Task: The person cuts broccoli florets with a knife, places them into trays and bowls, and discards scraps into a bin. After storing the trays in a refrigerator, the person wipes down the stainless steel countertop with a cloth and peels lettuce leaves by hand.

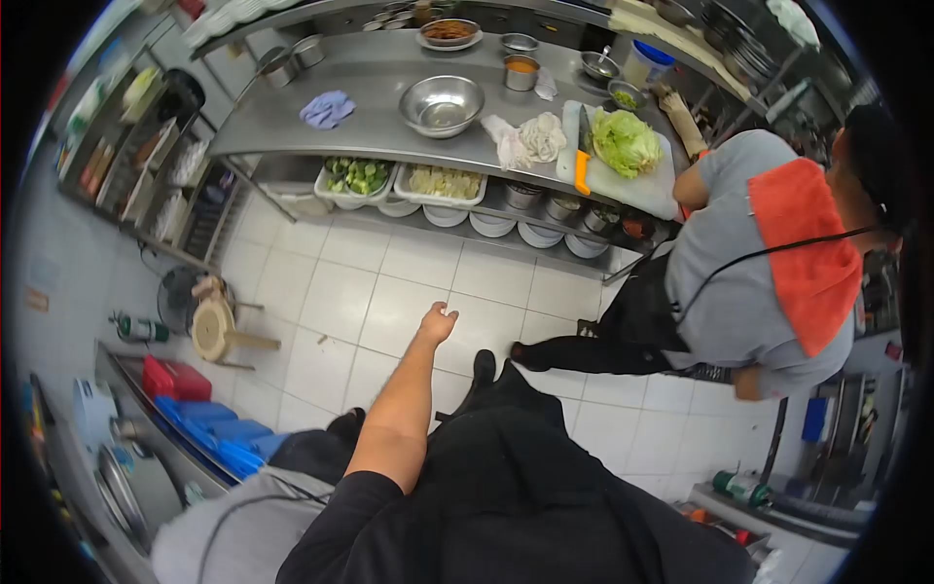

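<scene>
My left hand (440,322) is stretched forward over the tiled floor, at the end of my bare forearm and black sleeve. Its fingers are curled in; whether anything small is inside them I cannot make out. It touches nothing around it and is well short of the steel table (375,107). My right hand is out of the picture. On that table, a steel bowl (442,106) stands near the front edge. A lettuce (625,143) lies on a white cutting board (650,187) beside an orange-handled knife (583,171).
A co-worker in grey and orange (749,234) stands at the right end of the table. Another person's grey shirt (233,530) is close on my left. A beige plastic stool (216,329) and blue bins (209,428) are at the left. Vegetable trays (440,200) sit on the under-shelf.
</scene>
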`<action>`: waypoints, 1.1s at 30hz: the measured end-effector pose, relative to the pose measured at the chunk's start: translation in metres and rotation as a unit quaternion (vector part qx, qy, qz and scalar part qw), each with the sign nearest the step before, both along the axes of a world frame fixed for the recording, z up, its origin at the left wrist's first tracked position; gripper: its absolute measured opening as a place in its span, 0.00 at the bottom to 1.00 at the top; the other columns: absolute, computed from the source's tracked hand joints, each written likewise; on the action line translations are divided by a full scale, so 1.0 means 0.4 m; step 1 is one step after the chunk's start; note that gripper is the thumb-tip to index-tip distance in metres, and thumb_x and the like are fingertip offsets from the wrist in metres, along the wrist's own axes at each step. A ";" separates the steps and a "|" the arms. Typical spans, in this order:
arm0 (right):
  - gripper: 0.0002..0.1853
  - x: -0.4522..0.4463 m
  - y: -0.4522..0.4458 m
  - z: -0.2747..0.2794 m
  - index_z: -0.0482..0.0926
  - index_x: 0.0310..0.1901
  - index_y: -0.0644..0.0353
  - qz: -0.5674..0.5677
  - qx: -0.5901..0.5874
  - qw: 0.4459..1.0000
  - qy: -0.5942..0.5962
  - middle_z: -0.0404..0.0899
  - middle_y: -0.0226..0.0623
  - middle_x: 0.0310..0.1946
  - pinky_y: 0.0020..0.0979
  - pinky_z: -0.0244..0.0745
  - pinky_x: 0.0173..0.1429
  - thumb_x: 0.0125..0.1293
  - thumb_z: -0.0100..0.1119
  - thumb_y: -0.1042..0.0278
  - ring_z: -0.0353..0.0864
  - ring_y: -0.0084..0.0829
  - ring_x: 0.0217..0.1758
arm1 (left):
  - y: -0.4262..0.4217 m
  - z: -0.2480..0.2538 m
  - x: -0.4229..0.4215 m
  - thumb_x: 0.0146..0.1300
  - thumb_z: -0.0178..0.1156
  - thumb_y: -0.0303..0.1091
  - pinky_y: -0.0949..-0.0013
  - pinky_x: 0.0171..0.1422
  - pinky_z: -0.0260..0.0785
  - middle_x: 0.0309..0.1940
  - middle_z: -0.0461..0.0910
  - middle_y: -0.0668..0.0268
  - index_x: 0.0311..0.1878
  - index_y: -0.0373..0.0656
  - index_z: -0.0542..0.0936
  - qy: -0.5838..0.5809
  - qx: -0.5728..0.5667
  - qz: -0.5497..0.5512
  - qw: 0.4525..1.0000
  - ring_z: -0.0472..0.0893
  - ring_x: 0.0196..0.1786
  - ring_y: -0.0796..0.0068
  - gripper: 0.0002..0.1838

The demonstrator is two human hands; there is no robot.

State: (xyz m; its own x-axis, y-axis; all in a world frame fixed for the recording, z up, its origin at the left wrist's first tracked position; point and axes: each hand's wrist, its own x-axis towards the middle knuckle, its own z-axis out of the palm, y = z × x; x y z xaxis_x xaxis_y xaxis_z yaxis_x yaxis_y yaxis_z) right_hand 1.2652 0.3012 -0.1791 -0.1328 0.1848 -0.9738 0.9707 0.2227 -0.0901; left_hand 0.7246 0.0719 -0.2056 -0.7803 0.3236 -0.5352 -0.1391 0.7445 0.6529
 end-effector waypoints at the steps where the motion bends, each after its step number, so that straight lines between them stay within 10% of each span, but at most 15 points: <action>1: 0.27 -0.023 0.002 0.000 0.84 0.50 0.65 -0.022 -0.009 1.000 -0.002 0.84 0.44 0.38 0.45 0.85 0.32 0.70 0.63 0.43 0.87 0.42 0.38 | 0.006 0.016 -0.028 0.66 0.65 0.45 0.52 0.72 0.69 0.63 0.77 0.43 0.72 0.39 0.69 0.023 0.001 0.014 1.000 0.76 0.66 0.43 0.35; 6: 0.30 -0.229 0.165 -0.025 0.87 0.36 0.66 -0.014 0.021 0.999 0.047 0.81 0.39 0.26 0.41 0.79 0.23 0.69 0.63 0.39 0.82 0.37 0.22 | 0.133 0.172 -0.243 0.65 0.65 0.39 0.50 0.75 0.65 0.69 0.67 0.44 0.74 0.41 0.65 0.264 0.003 0.029 0.964 0.69 0.70 0.41 0.37; 9: 0.28 -0.506 0.298 0.232 0.88 0.34 0.61 0.135 0.201 0.954 0.177 0.86 0.47 0.28 0.42 0.81 0.40 0.66 0.62 0.37 0.88 0.44 0.34 | 0.253 0.321 -0.380 0.60 0.69 0.34 0.50 0.76 0.62 0.69 0.67 0.46 0.75 0.43 0.65 0.412 0.042 -0.027 0.910 0.68 0.71 0.42 0.40; 16: 0.21 -1.133 0.407 0.730 0.85 0.33 0.59 0.208 0.404 0.791 0.410 0.81 0.44 0.31 0.48 0.75 0.43 0.68 0.63 0.46 0.82 0.50 0.39 | 0.509 0.451 -0.694 0.58 0.72 0.38 0.39 0.83 0.46 0.73 0.66 0.57 0.75 0.52 0.67 0.535 -0.076 -0.129 0.831 0.61 0.79 0.55 0.41; 25: 0.11 -1.860 0.536 0.531 0.84 0.35 0.60 0.128 0.435 0.609 0.651 0.82 0.40 0.35 0.41 0.75 0.49 0.66 0.67 0.60 0.80 0.46 0.43 | 0.523 0.363 -1.092 0.47 0.79 0.43 0.55 0.72 0.63 0.51 0.86 0.63 0.50 0.46 0.85 0.488 -0.047 -0.177 0.854 0.81 0.58 0.60 0.26; 33: 0.08 -2.101 0.594 0.401 0.86 0.42 0.51 0.249 0.430 0.682 0.537 0.80 0.32 0.52 0.41 0.75 0.61 0.66 0.63 0.60 0.75 0.37 0.60 | 0.501 0.373 -1.245 0.46 0.79 0.40 0.50 0.75 0.60 0.65 0.77 0.55 0.62 0.46 0.79 0.420 -0.110 -0.241 0.868 0.75 0.68 0.53 0.36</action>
State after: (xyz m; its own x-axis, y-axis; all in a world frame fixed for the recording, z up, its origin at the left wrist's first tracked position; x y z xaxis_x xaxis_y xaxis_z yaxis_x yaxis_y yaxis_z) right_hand 0.4249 0.5388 -0.0188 -0.9385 0.2983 0.1737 0.2331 0.9187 -0.3187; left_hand 0.2265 0.2721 -0.0564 -0.7268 0.6835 0.0671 0.6802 0.7028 0.2084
